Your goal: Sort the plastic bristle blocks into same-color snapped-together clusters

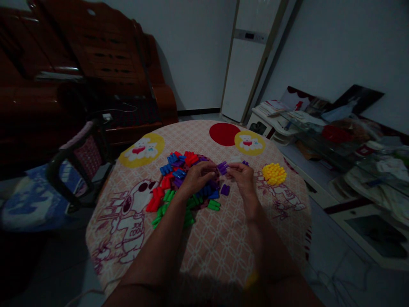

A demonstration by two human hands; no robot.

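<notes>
My right hand [242,177] pinches a purple plastic building block [223,167], made of several joined rounded pegs, above the table. My left hand [198,175] hovers over a heap of similar blocks, thumb and fingers apart, its fingertips close to the purple block; whether they touch it I cannot tell. In the heap are red blocks [156,199], blue blocks [166,169] and green blocks [189,219], partly hidden by my left hand and forearm. A loose purple block [225,189] and a green block [214,205] lie at its right edge.
A cluster of yellow blocks [274,174] sits right of my right hand. The patterned cloth covers a round table [220,247]. A chair [79,162] stands at left, a wooden sofa [105,64] behind it. A cluttered cabinet [319,170] runs along the right.
</notes>
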